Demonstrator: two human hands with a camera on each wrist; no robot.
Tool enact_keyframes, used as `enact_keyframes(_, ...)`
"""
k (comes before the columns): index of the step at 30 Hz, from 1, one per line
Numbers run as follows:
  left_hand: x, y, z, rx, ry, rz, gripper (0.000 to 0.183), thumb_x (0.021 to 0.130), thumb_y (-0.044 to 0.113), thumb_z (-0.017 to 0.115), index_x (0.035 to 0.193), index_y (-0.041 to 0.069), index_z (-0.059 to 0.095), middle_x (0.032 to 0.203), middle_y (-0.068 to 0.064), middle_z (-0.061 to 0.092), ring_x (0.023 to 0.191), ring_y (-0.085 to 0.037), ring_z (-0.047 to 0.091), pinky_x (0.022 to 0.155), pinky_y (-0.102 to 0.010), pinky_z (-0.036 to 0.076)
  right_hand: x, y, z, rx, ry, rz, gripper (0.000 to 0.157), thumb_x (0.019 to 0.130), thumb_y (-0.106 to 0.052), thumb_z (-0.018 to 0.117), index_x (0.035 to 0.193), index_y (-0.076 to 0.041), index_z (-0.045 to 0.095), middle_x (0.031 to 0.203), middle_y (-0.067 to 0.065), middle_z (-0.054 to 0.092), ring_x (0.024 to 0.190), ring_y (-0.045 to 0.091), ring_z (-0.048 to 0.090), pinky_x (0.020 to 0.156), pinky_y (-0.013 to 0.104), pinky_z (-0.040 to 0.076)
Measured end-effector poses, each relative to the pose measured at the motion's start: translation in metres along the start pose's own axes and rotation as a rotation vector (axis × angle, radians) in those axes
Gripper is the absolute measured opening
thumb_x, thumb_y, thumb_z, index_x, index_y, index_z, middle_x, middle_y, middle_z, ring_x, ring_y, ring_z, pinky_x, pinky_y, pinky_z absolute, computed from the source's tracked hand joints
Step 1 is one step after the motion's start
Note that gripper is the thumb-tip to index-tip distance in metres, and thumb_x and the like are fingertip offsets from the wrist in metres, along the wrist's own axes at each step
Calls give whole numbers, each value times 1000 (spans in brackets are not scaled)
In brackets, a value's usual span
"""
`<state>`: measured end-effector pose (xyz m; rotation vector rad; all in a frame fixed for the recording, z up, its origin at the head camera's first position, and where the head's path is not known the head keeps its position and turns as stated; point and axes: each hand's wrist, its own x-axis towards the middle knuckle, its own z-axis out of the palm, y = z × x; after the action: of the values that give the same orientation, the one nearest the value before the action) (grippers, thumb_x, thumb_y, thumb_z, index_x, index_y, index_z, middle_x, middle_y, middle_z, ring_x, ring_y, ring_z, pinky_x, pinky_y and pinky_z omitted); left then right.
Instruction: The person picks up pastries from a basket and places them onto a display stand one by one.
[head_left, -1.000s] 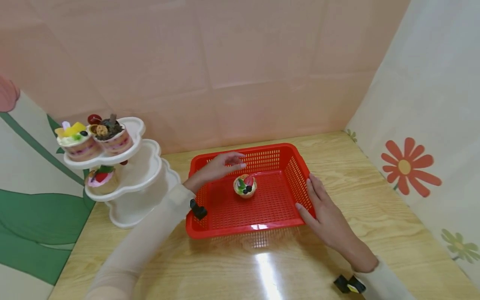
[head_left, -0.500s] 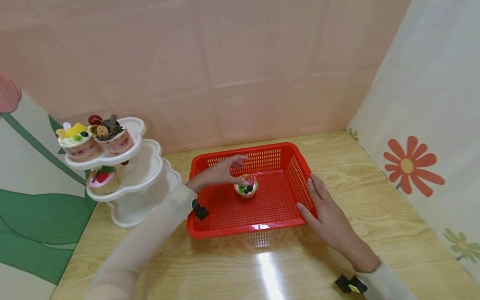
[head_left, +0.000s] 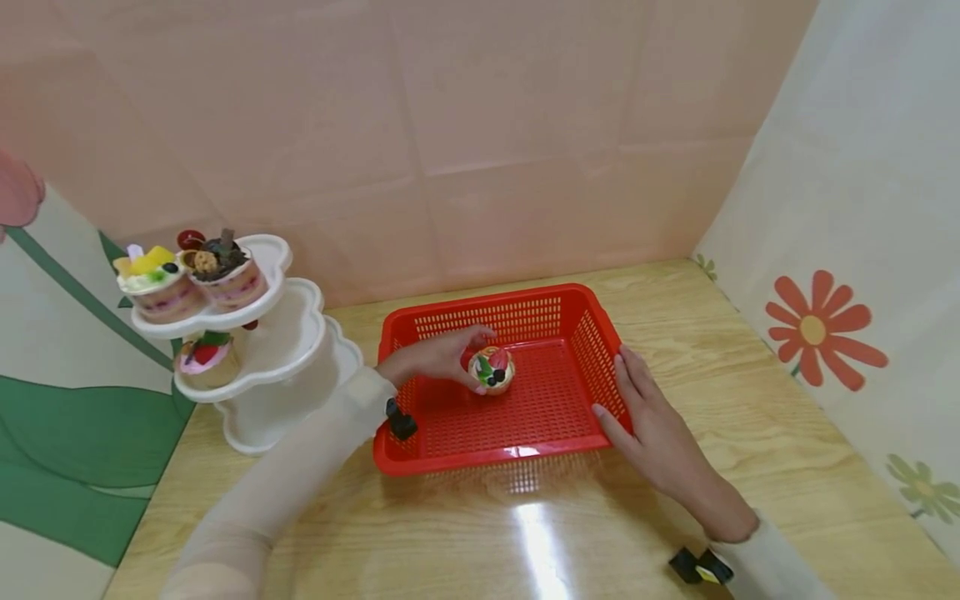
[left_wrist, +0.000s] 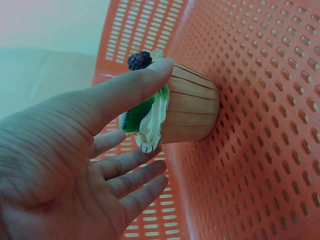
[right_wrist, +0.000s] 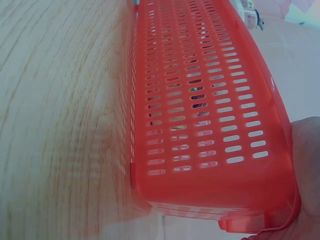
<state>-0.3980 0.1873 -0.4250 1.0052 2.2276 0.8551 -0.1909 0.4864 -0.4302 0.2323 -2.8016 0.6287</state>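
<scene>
A cupcake point(head_left: 495, 375) topped with cream, a strawberry piece, dark berries and green fruit stands in a red plastic basket point(head_left: 450, 467). Its pleated tan cup point(left_wrist: 192, 107) rests on the basket floor in the left wrist view. My left hand point(head_left: 442, 357) reaches in from the left, thumb at the cupcake's near side and fingers at its far side. Those fingers point(left_wrist: 137, 182) are spread and fairly straight around the topping. At the basket's right end, my right hand point(head_left: 660, 437) holds the rim, thumb on the inner side and fingers along the outside.
On the left stands a white three-tier stand point(head_left: 292, 329). Two dessert cups, one fruit-topped point(head_left: 161, 287) and one chocolate-topped point(head_left: 228, 275), sit on its top tier; a pink-topped cupcake point(head_left: 208, 360) is on the middle one. A pink backdrop point(head_left: 525, 125) rises behind the wooden table point(head_left: 420, 533).
My left hand has lowered toward the cupcake, and its thumb has moved from above the topping to the near side. My right hand stays on the basket rim.
</scene>
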Motion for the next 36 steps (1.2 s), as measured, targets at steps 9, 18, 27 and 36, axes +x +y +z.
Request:
enact_keyframes(9,3,-5,4,27,-42,48,91,79,22,90,152,12,37,145,-11,51,133,-25,49,113,-42,41,1,1,-1,0,-6,-5,79,102,-36,60,158,5,21,170,12,6,153,39,15,107,69,35)
enact_keyframes(18,5,-4,6,46,-42,40,83,80,20,89,147,16,42,140,-6,54,129,-22,51,112,-41,41,-1,1,0,0,-3,2,80,103,-42,56,158,4,21,170,12,7,153,40,15,106,69,35)
enact_keyframes(27,12,-3,7,86,-62,56,81,79,19,90,146,17,43,135,0,55,126,-16,51,112,-35,41,-1,-2,-2,5,-4,10,79,102,-38,59,158,5,21,170,13,8,152,42,16,104,70,36)
enact_keyframes(36,11,2,8,99,-71,46,75,82,18,87,142,14,43,129,-1,57,120,-15,55,106,-32,45,0,-1,0,5,2,2,79,101,-36,60,158,4,22,170,12,8,152,41,17,105,69,36)
